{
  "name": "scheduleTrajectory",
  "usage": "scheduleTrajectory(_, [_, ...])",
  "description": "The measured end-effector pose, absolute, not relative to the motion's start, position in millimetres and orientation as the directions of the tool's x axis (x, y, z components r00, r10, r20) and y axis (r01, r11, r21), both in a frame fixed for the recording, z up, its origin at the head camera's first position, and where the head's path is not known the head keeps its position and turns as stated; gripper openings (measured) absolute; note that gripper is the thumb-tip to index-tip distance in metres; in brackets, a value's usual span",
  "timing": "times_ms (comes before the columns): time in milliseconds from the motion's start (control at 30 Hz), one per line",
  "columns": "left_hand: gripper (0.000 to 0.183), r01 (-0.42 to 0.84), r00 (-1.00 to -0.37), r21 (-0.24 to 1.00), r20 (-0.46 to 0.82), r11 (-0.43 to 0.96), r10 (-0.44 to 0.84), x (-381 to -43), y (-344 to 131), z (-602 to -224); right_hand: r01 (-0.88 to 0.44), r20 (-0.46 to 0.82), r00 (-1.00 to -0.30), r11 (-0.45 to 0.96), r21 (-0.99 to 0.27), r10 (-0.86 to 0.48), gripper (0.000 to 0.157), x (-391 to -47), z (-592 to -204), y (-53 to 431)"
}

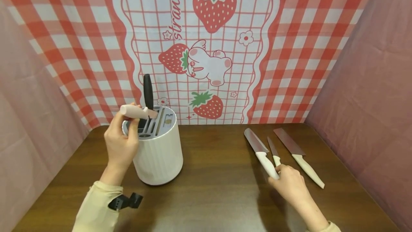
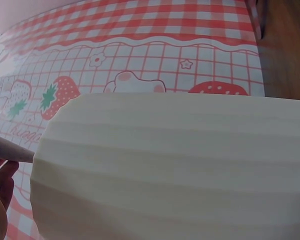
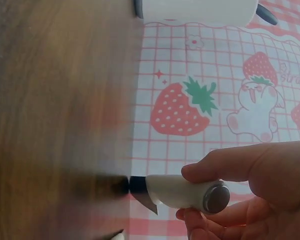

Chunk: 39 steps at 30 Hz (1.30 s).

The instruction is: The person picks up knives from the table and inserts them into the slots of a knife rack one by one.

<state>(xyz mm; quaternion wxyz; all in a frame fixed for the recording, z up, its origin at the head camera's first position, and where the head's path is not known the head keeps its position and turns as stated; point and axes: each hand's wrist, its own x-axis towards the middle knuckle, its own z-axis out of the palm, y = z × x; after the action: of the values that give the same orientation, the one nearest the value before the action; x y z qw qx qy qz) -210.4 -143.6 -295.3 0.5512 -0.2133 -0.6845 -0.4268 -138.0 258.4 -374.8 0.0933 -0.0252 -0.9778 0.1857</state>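
In the head view my left hand (image 1: pixel 122 144) holds a knife by its pale handle (image 1: pixel 134 111), above the white ribbed knife block (image 1: pixel 159 156). A short stretch of that blade shows over the slotted top; how far it goes in, I cannot tell. Beside it a black handle (image 1: pixel 148 92) stands up from the block. Over on the right, my right hand (image 1: pixel 291 183) grips the handle end of a broad kitchen knife (image 1: pixel 266 164), thumb and fingers around it in the right wrist view. A small paring knife (image 1: pixel 273 149) lies alongside, its handle partly hidden by that hand.
A cleaver (image 1: pixel 297 149) with a cream handle lies to the right of the right hand on the brown wooden table (image 1: pixel 209 174). Behind the table hangs a red and white strawberry cloth (image 1: pixel 209 63), with pink cloth (image 1: pixel 360 92) at the sides.
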Motion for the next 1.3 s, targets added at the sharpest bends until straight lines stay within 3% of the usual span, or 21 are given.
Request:
scheduleTrajectory(500, [0.029,0.755,-0.326,0.367,0.929,0.543,-0.174,-210,-143,-297,-0.029,0.398,-0.906,0.916,-0.401,0.146,0.028,-134,-362,258])
scheduleTrajectory(733, [0.029,0.747,-0.350,0.378,0.923,0.548,-0.160,-212,-143,-297,-0.089,0.530,-0.837,0.920,-0.382,0.139,0.024,-135,-359,257])
scheduleTrajectory(1300, [0.028,0.711,-0.396,0.402,0.907,0.577,-0.144,-220,-142,-300,-0.141,0.687,-0.700,0.905,-0.402,0.196,0.018,-138,-356,253])
